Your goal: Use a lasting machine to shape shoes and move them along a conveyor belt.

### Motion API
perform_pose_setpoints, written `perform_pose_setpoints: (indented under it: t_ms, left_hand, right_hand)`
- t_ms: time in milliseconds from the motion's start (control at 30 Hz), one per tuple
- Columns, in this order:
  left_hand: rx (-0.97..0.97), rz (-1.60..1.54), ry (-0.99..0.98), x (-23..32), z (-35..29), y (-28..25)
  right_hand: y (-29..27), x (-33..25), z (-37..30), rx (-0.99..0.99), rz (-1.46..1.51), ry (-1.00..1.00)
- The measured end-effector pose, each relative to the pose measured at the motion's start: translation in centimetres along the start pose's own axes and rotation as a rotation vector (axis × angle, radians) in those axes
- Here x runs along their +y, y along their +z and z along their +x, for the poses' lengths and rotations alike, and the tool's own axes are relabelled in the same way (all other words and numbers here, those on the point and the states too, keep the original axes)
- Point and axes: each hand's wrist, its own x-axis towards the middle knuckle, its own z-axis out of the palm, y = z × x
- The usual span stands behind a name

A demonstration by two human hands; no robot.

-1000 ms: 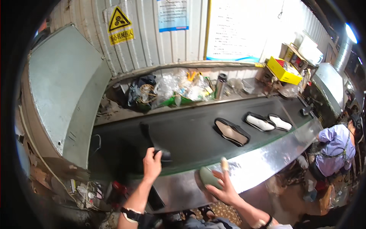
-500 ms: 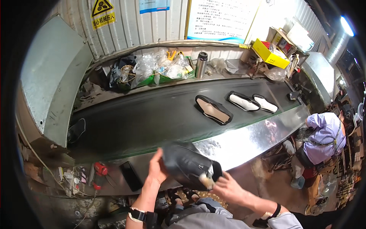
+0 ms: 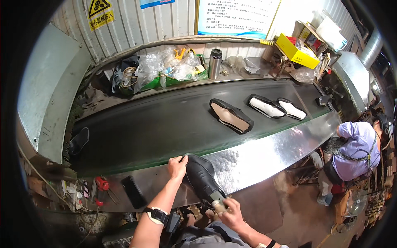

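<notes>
A black leather shoe upper point(image 3: 202, 173) is held over the bench's front edge, its toe away from me and its opening toward me. The fingers of my left hand point(image 3: 178, 168) are closed on the toe end. My right hand point(image 3: 232, 213) is at the opening end, fingers curled round a small pale cylindrical thing point(image 3: 218, 206) whose kind I cannot make out. A grey-green insert point(image 3: 214, 197) shows in the shoe's opening. On the dark conveyor belt point(image 3: 144, 128) lie a shoe with a tan sole point(image 3: 230, 116) and two with white soles, one of them nearer point(image 3: 266, 107).
A phone point(image 3: 133, 192) and a red hand tool point(image 3: 101, 188) lie left on the metal ledge point(image 3: 264, 155). A dark shoe part point(image 3: 79, 141) is at the belt's left end. Behind stand plastic bags point(image 3: 165, 68), a steel flask point(image 3: 215, 64) and a yellow box point(image 3: 295, 51). A co-worker point(image 3: 355, 144) sits at right.
The shoe has turned so its opening end points more toward me. My right hand has moved down and left with it, the pale thing still at the opening. The view has shifted slightly.
</notes>
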Motion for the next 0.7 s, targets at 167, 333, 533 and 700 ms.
perform_pose_setpoints:
  t_ms: [167,333,533,700]
  left_hand:
    - [0.148,0.208,0.090,-1.0,-0.2,1.0]
    - [-0.150,-0.226,-0.493,-1.4,-2.7,-1.4]
    - [-0.093,0.400,-0.258,1.9,-6.2,1.4]
    - [0.000,0.308,-0.279,1.4,-6.0,1.0]
  right_hand:
    - [1.5,1.3,1.7,0.178,0.298,0.466]
    - [0.3,2.4,-1.2,0.118,0.392,0.422]
    - [1.4,4.0,-3.4,0.047,0.373,0.329]
    - [1.8,4.0,-3.9,0.013,0.462,0.391]
